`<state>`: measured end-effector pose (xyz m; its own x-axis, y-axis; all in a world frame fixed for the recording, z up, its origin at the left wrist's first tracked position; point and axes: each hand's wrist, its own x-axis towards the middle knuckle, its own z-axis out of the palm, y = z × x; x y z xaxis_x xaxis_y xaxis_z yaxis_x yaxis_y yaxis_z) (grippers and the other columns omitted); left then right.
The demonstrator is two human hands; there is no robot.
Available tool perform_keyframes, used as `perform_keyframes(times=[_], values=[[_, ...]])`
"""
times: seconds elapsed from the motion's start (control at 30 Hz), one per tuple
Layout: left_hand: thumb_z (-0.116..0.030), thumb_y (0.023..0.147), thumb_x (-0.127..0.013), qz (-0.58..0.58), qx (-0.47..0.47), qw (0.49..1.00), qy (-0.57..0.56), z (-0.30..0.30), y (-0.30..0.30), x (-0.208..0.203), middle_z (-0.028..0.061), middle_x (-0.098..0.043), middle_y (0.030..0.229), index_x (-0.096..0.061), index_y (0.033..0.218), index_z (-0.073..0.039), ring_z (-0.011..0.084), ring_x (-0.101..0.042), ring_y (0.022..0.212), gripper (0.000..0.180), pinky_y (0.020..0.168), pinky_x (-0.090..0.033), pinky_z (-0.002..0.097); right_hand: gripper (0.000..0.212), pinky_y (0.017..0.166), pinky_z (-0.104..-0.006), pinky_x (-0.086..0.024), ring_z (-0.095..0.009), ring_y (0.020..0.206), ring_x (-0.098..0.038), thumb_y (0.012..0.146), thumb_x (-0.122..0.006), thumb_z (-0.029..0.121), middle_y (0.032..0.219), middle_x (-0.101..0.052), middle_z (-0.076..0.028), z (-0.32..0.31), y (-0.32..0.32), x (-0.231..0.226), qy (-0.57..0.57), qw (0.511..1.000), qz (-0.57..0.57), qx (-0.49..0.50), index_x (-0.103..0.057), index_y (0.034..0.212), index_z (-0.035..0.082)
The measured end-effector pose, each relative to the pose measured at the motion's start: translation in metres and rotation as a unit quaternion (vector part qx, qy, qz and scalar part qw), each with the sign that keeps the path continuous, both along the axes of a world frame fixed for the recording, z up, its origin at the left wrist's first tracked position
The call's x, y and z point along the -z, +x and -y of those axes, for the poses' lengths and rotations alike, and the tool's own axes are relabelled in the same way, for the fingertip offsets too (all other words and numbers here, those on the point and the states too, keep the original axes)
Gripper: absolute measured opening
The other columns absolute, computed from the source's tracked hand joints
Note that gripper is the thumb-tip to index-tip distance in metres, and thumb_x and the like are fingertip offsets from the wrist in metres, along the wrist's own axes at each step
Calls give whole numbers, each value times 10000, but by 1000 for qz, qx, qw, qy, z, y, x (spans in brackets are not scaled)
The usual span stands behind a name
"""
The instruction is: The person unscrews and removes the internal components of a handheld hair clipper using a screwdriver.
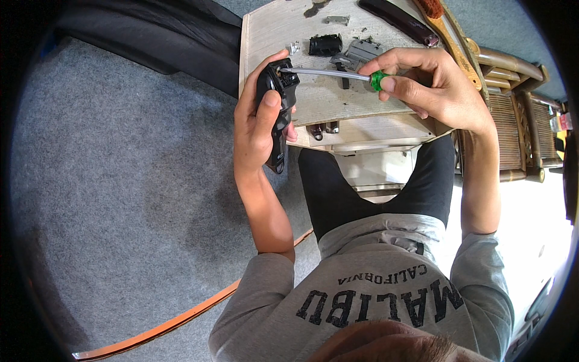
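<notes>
My left hand (256, 120) is wrapped round a black hair clipper (281, 114), held upright at the table's left edge. The clipper's top end is uncovered, and small inner parts show there. In my right hand (431, 84), fingers and thumb pinch the green handle of a screwdriver (329, 73). Its long metal shaft points left, and the tip meets the clipper's uncovered end. Just beyond the shaft lie a black plastic piece (325, 44) and a grey toothed clipper blade (363, 49). A small dark part (343, 79) sits just below the shaft.
The pale wooden table (329, 102) has a partly open drawer (374, 130) with dark items inside. Toward the far right lie a long dark glossy object (398, 22) and a wooden-handled brush (452, 45). A bamboo rack (506, 120) stands at the right.
</notes>
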<state>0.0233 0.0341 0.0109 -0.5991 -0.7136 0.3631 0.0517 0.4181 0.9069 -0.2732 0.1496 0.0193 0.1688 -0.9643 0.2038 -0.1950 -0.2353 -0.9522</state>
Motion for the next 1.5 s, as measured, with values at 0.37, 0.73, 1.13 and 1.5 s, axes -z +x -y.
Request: perform_keyframes(times=[0.37, 0.73, 1.13, 1.5], values=[[-378, 1114, -605, 9, -14, 1000, -1, -3, -3, -2, 55, -633, 854, -570, 1552, -51, 51, -564, 575, 548, 518, -490, 214, 391, 726, -222, -522, -78, 875, -662, 988, -614, 82, 971, -735, -34, 1, -1, 0, -10, 1000, 0, -4, -749, 1349, 18], [-419, 1117, -601, -9, 5, 1000, 4, -2, -2, -1, 56, -646, 851, -566, 1556, -48, 48, -578, 564, 575, 514, -501, 207, 391, 718, -222, -518, -76, 832, -649, 980, -618, 87, 965, -726, -20, 0, -1, 1, -6, 1000, -6, -2, -754, 1340, 18], [-405, 1114, -604, 2, -3, 1000, 2, -2, -2, -2, 55, -637, 844, -573, 1553, -44, 48, -567, 574, 570, 511, -505, 211, 409, 681, -215, -491, -61, 814, -635, 962, -602, 78, 937, -719, -8, -1, 1, -3, 0, 1000, -5, 6, -760, 1336, 26], [-498, 1104, -543, 82, -41, 995, -37, -8, -4, -8, 47, -621, 857, -536, 1594, -53, 79, -598, 630, 661, 520, -513, 228, 332, 461, -175, -398, -20, 534, -555, 1041, -604, 96, 939, -737, -53, 1, -2, 0, 20, 999, 33, -13, -746, 1331, 17]])
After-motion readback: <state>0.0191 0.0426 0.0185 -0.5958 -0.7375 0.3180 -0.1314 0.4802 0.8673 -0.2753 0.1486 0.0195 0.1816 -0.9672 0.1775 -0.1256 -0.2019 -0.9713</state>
